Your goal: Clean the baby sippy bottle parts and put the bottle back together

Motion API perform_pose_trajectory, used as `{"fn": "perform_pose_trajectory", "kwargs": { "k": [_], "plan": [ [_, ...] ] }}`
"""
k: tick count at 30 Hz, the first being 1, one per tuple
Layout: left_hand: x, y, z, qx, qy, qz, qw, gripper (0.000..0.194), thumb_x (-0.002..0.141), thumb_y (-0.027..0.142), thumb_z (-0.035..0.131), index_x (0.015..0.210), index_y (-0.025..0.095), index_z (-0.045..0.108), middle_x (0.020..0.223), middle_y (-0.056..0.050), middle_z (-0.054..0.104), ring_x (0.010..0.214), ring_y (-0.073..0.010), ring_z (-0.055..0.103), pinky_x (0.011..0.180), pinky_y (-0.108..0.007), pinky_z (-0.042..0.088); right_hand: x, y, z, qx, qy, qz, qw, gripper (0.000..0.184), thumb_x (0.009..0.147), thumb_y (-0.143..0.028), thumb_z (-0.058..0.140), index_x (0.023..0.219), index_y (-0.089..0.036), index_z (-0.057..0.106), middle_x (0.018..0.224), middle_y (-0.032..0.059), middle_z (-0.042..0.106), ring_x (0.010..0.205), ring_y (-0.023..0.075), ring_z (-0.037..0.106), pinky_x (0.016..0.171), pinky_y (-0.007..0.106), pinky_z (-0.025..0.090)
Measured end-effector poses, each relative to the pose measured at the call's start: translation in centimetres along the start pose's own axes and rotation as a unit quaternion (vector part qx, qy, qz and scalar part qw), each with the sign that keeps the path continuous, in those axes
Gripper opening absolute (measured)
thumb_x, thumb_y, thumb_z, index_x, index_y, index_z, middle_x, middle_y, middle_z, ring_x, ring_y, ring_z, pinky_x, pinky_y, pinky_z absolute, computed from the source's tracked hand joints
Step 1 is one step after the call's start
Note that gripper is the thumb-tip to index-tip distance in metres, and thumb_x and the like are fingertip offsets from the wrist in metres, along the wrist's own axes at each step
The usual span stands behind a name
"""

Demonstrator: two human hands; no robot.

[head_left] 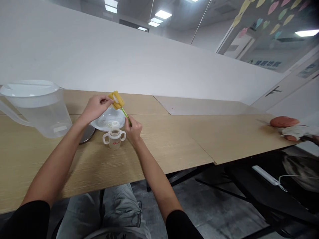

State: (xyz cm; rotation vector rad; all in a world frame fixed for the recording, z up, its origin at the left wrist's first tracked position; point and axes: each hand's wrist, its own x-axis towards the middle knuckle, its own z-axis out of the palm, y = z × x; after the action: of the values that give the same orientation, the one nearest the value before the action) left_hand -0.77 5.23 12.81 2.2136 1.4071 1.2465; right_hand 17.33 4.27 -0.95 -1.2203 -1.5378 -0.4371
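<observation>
Brush (116, 101): yellow sponge head on a green stem, hanging in the air above the plate, between both hands.
Left hand (96, 108): pinching the sponge nearly shut, with the fingers partly hiding it.
Right hand (134, 128): closing around the stem, just beside the bottle.
Bottle (114, 137): standing upright with two handles, just below the brush.
Plate (109, 117): sitting on the table behind the bottle, which is blocking its near rim.
Jug (37, 109): standing near the left forearm, cut off by the frame's left side.
Metal disc (87, 134): tucking under the plate, partly hidden.
Table (174, 139): ending in a near edge well below the bottle.
Far right: a reddish lump (284, 121) and cloth (294, 132) are sitting at the table's end, hard to make out.
</observation>
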Motion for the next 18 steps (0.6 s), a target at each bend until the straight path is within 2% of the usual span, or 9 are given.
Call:
{"fn": "perform_pose_trajectory", "kwargs": {
  "k": [4, 11, 18],
  "plan": [
    [-0.19, 0.21, 0.63, 0.054, 0.064, 0.022, 0.996, 0.021, 0.080, 0.036, 0.058, 0.082, 0.020, 0.071, 0.084, -0.006, 0.072, 0.074, -0.0197, 0.061, 0.072, -0.030, 0.045, -0.03, 0.19, 0.21, -0.008, 0.015, -0.013, 1.000, 0.040, 0.103, -0.035, 0.040, 0.098, -0.014, 0.074, 0.063, 0.0049, 0.067, 0.052, 0.0100, 0.053, 0.056, 0.024, 0.035],
    [-0.21, 0.07, 0.98, 0.046, 0.090, 0.029, 0.994, 0.017, 0.079, 0.034, 0.063, 0.084, 0.019, 0.070, 0.085, -0.006, 0.073, 0.073, -0.0197, 0.063, 0.073, -0.031, 0.048, -0.05, 0.24, 0.22, -0.027, -0.009, -0.024, 0.999, 0.034, 0.102, -0.031, 0.045, 0.104, -0.014, 0.073, 0.071, 0.0071, 0.071, 0.056, 0.0100, 0.058, 0.058, 0.023, 0.037],
    [-0.17, -0.23, 0.68, 0.063, 0.130, 0.023, 0.989, 0.019, 0.077, 0.033, 0.066, 0.085, 0.016, 0.072, 0.086, -0.007, 0.072, 0.075, -0.0190, 0.063, 0.073, -0.031, 0.047, -0.09, 0.25, 0.35, -0.057, -0.012, -0.043, 0.997, 0.036, 0.102, -0.033, 0.043, 0.102, -0.014, 0.074, 0.069, 0.0066, 0.071, 0.057, 0.0106, 0.058, 0.058, 0.023, 0.037]
  ]
}}
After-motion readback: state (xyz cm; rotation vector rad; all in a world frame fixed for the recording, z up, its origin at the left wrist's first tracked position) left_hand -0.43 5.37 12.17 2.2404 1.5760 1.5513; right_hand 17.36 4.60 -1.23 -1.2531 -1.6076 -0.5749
